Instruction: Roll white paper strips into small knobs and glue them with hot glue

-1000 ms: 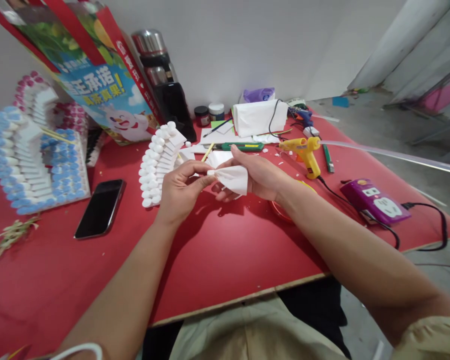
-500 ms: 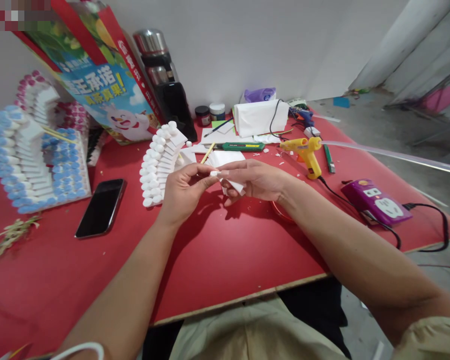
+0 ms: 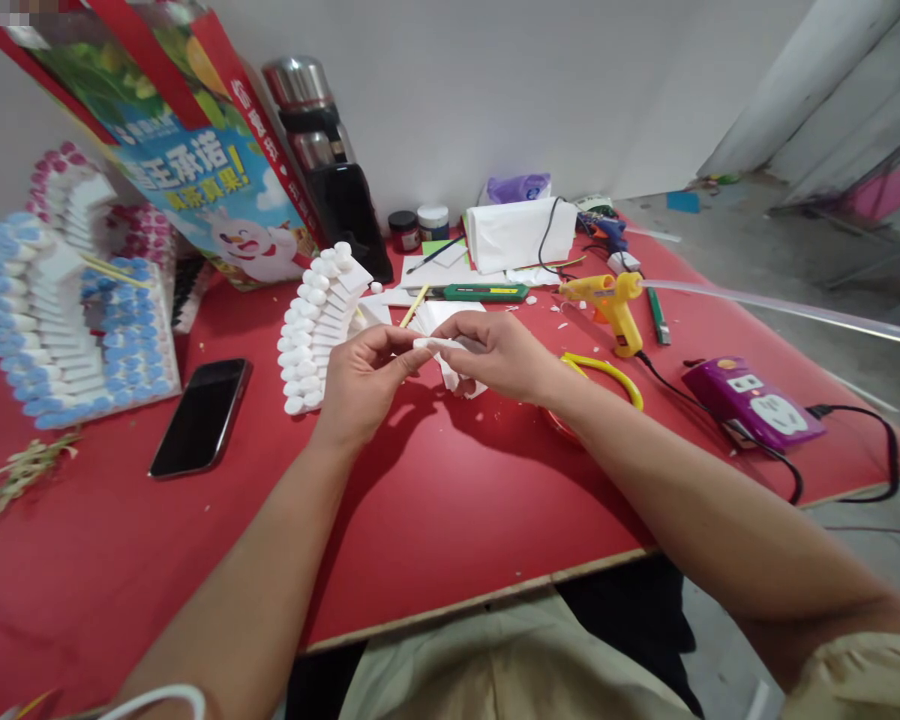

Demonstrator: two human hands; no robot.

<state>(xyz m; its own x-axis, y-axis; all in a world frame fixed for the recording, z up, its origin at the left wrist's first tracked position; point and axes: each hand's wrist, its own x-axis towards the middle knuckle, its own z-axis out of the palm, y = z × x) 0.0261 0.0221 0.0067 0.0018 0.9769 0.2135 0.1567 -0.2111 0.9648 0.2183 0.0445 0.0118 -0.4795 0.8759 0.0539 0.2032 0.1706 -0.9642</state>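
Observation:
Both my hands meet over the red table (image 3: 450,510) and hold one small white paper piece (image 3: 450,362) between them. My left hand (image 3: 361,383) pinches its left tip with thumb and forefinger. My right hand (image 3: 495,352) is curled over the rest of it, fingers closed, so most of the paper is hidden. Just behind my left hand stands a white stepped model (image 3: 319,325) made of rolled paper pieces. More white paper sheets (image 3: 439,313) lie behind my hands.
A black phone (image 3: 201,416) lies at the left. A blue-tipped paper model (image 3: 67,320) stands far left. A yellow glue gun (image 3: 607,305), a green cutter (image 3: 484,293), a purple power strip (image 3: 754,402) and its black cable sit at the right. A printed bag (image 3: 195,170) and a flask (image 3: 322,150) stand at the back.
The paper piece was spread open like a fan; my right hand has rolled it tight and closed over it. A yellow ring on the table near my right wrist has come into view.

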